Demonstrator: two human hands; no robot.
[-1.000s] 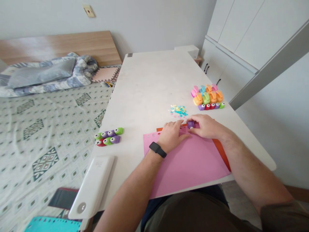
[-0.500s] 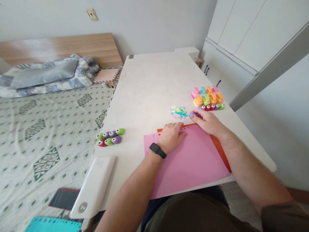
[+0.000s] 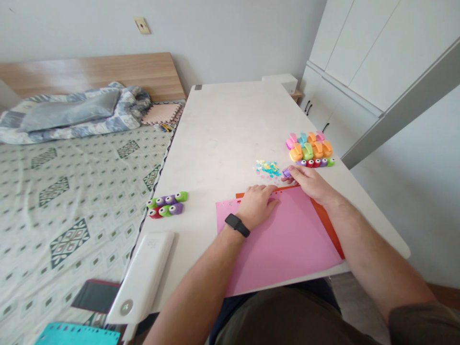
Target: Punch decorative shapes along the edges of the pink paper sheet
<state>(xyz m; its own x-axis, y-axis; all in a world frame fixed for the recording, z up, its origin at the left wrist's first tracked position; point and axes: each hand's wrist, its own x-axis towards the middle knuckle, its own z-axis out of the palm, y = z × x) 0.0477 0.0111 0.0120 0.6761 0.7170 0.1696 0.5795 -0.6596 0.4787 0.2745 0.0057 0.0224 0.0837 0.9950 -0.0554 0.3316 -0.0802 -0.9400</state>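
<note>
**Right Hand (image 3: 308, 181) Holding Purple Punch (image 3: 286, 173)**

Taking the pink sheet (image 3: 283, 235) as dial centre, I am viewing the purple punch just beyond its far edge at twelve o'clock; the right hand is grasping it. The left hand (image 3: 256, 207) is resting released, palm down, on the sheet. An orange sheet (image 3: 329, 230) is showing beneath. On the white table (image 3: 223, 129), confetti (image 3: 268, 168) is lying toward twelve and bright-coloured punches (image 3: 311, 146) toward one. A patterned bed (image 3: 97, 177) is extending toward ten; white cabinets (image 3: 366, 57) are standing toward one.
</note>
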